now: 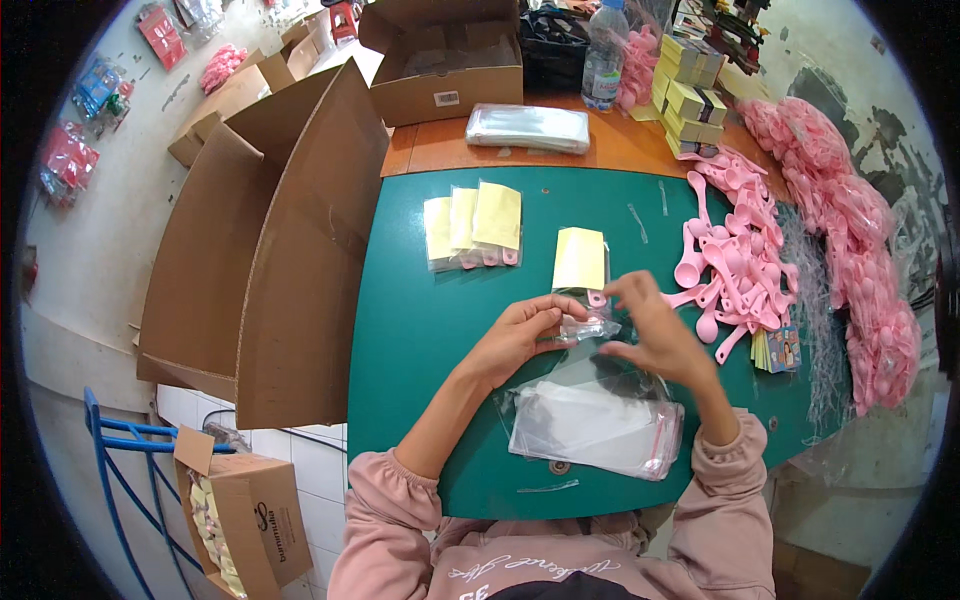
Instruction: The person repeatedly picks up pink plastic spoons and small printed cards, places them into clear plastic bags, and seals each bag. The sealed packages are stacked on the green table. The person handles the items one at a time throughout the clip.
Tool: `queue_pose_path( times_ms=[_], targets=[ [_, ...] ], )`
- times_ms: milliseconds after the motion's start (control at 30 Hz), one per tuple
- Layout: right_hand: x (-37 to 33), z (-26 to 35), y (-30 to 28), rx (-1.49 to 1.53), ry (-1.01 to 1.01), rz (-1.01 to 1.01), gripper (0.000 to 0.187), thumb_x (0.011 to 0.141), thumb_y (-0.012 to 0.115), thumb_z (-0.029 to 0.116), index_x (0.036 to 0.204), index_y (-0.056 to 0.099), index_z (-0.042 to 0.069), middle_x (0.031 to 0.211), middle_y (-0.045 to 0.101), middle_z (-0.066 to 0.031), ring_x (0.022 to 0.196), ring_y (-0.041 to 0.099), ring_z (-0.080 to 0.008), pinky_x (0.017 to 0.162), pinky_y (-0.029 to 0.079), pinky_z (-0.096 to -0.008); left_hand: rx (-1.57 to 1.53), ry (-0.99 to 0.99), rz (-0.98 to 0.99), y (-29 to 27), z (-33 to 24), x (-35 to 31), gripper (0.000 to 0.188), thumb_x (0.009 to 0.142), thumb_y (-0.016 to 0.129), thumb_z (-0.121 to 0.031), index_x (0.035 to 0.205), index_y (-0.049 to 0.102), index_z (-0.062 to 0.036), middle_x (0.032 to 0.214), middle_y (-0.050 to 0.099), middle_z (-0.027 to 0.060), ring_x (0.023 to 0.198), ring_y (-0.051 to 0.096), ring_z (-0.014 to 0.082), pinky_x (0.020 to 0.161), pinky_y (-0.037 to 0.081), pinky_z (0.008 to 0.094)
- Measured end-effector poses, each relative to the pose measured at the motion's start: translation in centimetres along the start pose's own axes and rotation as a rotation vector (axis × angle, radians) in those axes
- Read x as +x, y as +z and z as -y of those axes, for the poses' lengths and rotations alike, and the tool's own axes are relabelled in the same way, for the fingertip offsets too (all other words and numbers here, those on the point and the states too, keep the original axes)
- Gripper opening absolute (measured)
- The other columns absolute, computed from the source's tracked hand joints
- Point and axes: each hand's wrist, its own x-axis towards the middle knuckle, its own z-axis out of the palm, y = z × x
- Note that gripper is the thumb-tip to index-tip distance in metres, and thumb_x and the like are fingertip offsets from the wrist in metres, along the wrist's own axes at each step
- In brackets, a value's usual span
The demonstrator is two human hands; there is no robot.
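Observation:
In front of me, my left hand (530, 335) is closed, pinching the near end of a clear plastic bag (590, 328). Inside that bag are a yellow card (579, 258) and a pink spoon, whose handle end (597, 298) peeks out below the card. My right hand (655, 335) hovers just right of the bag, thumb and fingers apart. Below both hands lies a stack of clear plastic bags (590, 430). Several filled bags with yellow cards (497, 215) overlap at the upper left of the green table top (420, 350).
Loose pink spoons (735, 260) form a pile on the right, beside small printed cards (777, 350). Bagged pink spoons (850, 220) line the right edge. Behind are card stacks (693, 105), a water bottle (604, 55) and a bag bundle (528, 128). Cardboard boxes (300, 230) stand left.

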Motion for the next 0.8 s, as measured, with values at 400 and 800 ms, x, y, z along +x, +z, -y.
queue_pose_path(
  times_ms=[400, 800],
  targets=[
    [-0.9, -3.2, 3.3, 0.693, 0.202, -0.095, 0.013, 0.082, 0.060, 0.007, 0.089, 0.053, -0.001, 0.089, 0.050, -0.0048, 0.080, 0.053, -0.0099, 0.068, 0.048, -0.0208, 0.775, 0.376, -0.234, 1.0, -0.1, -0.2, 0.024, 0.080, 0.061, -0.007, 0.102, 0.053, -0.0012, 0.097, 0.052, 0.0063, 0.080, 0.058, 0.0135, 0.057, 0.054, 0.0224],
    [0.0, -1.0, 3.4, 0.922, 0.469, -0.276, 0.014, 0.083, 0.057, 0.000, 0.088, 0.044, -0.002, 0.078, 0.058, -0.0099, 0.064, 0.061, -0.0130, 0.054, 0.050, -0.0213, 0.649, 0.206, -0.435, 1.3, -0.1, 0.3, 0.016, 0.078, 0.065, -0.007, 0.089, 0.057, -0.0001, 0.086, 0.057, 0.0031, 0.076, 0.058, 0.0093, 0.056, 0.051, 0.0212]
  ],
)
